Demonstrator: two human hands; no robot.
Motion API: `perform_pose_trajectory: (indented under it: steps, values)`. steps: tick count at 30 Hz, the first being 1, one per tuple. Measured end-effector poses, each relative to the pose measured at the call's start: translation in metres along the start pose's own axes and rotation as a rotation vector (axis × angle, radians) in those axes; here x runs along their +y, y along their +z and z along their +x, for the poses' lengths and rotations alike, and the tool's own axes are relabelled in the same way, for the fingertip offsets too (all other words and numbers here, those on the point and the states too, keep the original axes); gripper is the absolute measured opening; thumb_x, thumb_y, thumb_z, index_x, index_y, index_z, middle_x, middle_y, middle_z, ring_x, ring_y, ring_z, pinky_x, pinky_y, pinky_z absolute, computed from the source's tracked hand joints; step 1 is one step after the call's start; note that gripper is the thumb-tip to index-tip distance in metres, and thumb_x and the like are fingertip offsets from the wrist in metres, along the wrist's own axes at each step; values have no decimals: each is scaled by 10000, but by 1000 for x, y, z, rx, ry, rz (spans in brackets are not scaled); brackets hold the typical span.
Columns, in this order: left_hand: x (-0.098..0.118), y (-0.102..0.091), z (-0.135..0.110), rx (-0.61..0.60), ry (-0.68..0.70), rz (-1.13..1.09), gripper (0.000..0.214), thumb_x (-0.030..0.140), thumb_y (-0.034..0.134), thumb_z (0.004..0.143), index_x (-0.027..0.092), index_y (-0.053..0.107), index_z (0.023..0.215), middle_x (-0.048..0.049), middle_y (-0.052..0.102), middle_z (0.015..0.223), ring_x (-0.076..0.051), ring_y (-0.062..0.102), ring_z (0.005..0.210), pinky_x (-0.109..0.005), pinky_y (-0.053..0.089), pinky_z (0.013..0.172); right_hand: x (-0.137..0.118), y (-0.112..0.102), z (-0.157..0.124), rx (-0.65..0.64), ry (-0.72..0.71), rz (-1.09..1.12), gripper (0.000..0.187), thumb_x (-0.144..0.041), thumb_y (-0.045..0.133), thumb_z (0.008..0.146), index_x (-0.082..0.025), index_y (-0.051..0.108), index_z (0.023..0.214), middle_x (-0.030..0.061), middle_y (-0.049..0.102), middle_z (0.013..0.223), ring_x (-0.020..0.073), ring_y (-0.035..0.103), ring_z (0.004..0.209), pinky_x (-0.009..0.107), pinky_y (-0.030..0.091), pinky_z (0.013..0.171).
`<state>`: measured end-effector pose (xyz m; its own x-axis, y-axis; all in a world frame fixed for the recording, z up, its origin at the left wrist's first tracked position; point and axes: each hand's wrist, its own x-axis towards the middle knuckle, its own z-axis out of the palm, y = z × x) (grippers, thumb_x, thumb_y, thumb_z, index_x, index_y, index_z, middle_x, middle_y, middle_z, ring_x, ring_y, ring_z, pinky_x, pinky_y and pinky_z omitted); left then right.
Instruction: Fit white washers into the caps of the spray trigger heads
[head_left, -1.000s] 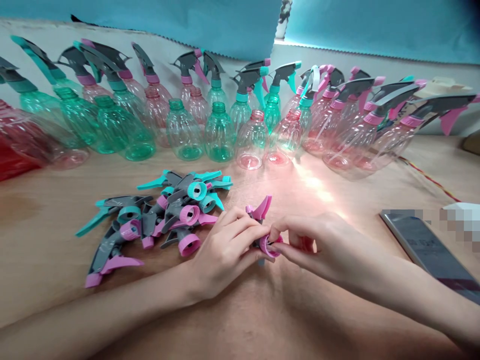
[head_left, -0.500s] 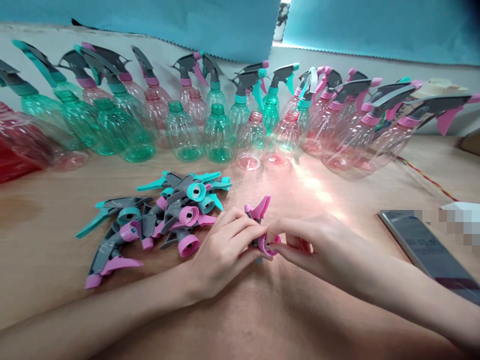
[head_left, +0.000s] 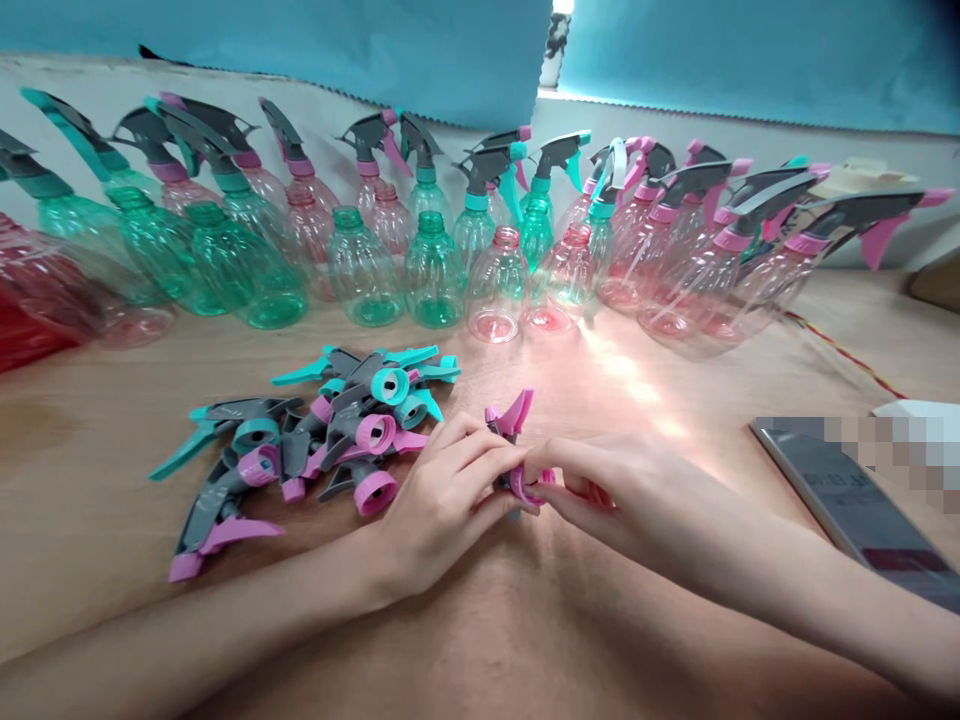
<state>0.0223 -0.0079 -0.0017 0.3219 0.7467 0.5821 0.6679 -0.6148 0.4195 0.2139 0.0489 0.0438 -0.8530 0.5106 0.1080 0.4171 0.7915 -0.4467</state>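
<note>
Low over the table, my left hand (head_left: pixel 442 490) is closed around a grey and pink spray trigger head (head_left: pixel 516 412). Its pink trigger sticks up beyond my fingers, and much of the grey body is covered by them. My right hand (head_left: pixel 630 490) pinches the pink screw collar (head_left: pixel 525 487) of that same head, thumb at the collar's open end. What lies inside the collar is hidden by the fingertips. Left of my hands lies a pile of loose trigger heads (head_left: pixel 375 433), some with turquoise collars and some with pink ones.
Behind the pile stand several open-necked bottles, among them a green bottle (head_left: pixel 433 275) and a clear pinkish bottle (head_left: pixel 497 290). Bottles with trigger heads fitted (head_left: pixel 480 225) line the wall. A phone (head_left: pixel 847 500) lies at the right, and a red thing (head_left: pixel 30 320) at the far left.
The pink collar has turned slightly and shifted a little left between my hands. Both hands keep their hold; the whole view has moved slightly.
</note>
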Motion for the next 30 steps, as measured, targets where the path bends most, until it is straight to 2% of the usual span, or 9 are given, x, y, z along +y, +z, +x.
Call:
perform_pose_trajectory:
  steps: [6, 12, 14, 19, 24, 30]
  values:
    - [-1, 1, 1, -18, 7, -10, 129, 192, 555, 887, 125, 565, 997, -52, 610, 866, -186, 476, 847, -320, 437, 747, 0, -2, 0, -34, 7, -10, 138, -209, 458, 895, -198, 577, 827, -30, 576, 653, 90, 468, 522, 217, 303, 491]
    - [-2, 1, 0, -28, 45, -12, 187, 178, 568, 880, 117, 545, 1055, -52, 608, 877, -185, 469, 859, -318, 428, 759, 2, -5, -3, -76, 37, -86, 157, -267, 463, 902, -197, 592, 961, 6, 640, 740, 130, 546, 598, 246, 347, 546]
    - [-2, 1, -2, -39, 43, -17, 190, 176, 569, 880, 125, 537, 1061, -47, 607, 891, -182, 467, 867, -316, 425, 766, 2, -5, -4, -75, 18, -123, 154, -277, 459, 910, -194, 584, 946, 9, 641, 742, 136, 548, 598, 250, 341, 541]
    - [-2, 1, -2, -46, 23, -13, 121, 219, 566, 887, 130, 551, 968, -40, 601, 860, -177, 462, 854, -311, 416, 758, 0, -6, -3, -54, -71, -160, 131, -172, 466, 895, -193, 594, 912, 10, 646, 765, 137, 556, 624, 246, 340, 546]
    - [-2, 1, -2, -68, 51, -23, 112, 220, 555, 894, 132, 559, 962, -42, 623, 868, -180, 469, 850, -315, 410, 756, -2, -11, -1, -94, -104, -126, 146, -135, 471, 893, -195, 603, 898, 10, 650, 820, 138, 566, 682, 248, 362, 573]
    - [1, -2, -1, -144, 43, -50, 108, 223, 532, 904, 139, 588, 865, -47, 627, 863, -190, 469, 850, -322, 406, 760, -5, -16, 1, -154, -101, -143, 124, -154, 505, 897, -198, 577, 807, -28, 629, 748, 111, 533, 605, 243, 316, 513]
